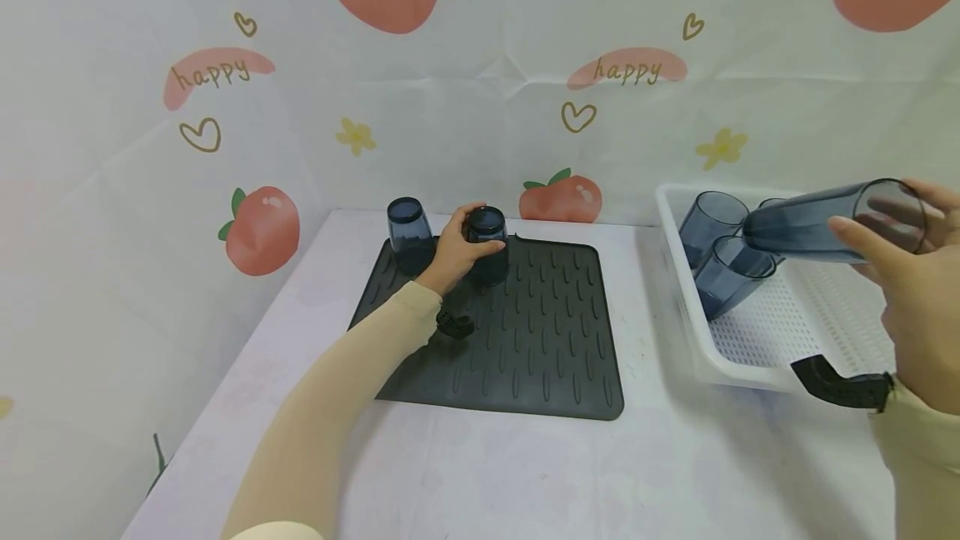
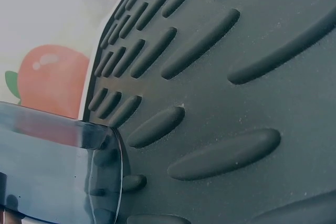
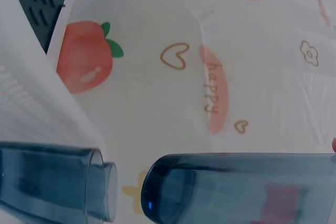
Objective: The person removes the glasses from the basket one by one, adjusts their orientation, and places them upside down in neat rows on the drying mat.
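My left hand (image 1: 450, 261) grips a dark blue drinking glass (image 1: 487, 269) that stands upside down on the black drying mat (image 1: 540, 348). In the left wrist view, this glass (image 2: 52, 166) has its rim at the mat. Another upturned glass (image 1: 410, 236) stands just left of that hand. Above the white basket (image 1: 750, 375), my right hand (image 1: 926, 298) holds a blue glass (image 1: 810, 223) on its side, mouth toward the palm and base pointing left. Inside the basket several similar glasses (image 1: 731, 282) lean at the left end, one partly hidden.
The white table (image 1: 570, 482) extends in front of the mat and basket. A wall covering (image 1: 465, 123) with fruit prints rises behind them. A black strap mount (image 1: 840, 382) sits at the right wrist. The basket's raised wall surrounds its glasses.
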A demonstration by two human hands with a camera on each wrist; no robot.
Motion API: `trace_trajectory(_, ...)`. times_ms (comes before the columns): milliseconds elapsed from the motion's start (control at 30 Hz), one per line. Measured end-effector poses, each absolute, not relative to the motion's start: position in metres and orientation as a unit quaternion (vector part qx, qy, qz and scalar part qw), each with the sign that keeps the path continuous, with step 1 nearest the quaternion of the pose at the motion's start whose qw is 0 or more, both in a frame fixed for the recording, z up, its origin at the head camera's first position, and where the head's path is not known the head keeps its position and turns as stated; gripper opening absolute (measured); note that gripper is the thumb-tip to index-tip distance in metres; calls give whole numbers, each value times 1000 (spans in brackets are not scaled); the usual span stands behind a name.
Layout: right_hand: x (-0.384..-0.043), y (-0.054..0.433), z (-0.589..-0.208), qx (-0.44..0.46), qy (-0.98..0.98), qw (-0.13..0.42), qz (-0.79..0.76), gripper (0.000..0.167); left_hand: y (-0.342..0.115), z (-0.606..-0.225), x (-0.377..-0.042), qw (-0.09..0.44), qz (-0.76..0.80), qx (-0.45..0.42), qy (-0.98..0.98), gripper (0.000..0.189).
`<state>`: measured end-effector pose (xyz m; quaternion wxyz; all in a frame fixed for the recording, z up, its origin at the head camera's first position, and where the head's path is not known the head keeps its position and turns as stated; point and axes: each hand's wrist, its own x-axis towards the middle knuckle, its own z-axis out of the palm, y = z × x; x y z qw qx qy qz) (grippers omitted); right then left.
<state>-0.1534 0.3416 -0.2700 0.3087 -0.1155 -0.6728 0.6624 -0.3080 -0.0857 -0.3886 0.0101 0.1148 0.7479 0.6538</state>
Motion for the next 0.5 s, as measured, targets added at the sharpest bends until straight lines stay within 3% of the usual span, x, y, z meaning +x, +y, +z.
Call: trace_trajectory(500,-152,304,-274,0,-600,280,750,67,-87,-391,-311,12,654,118,747,72)
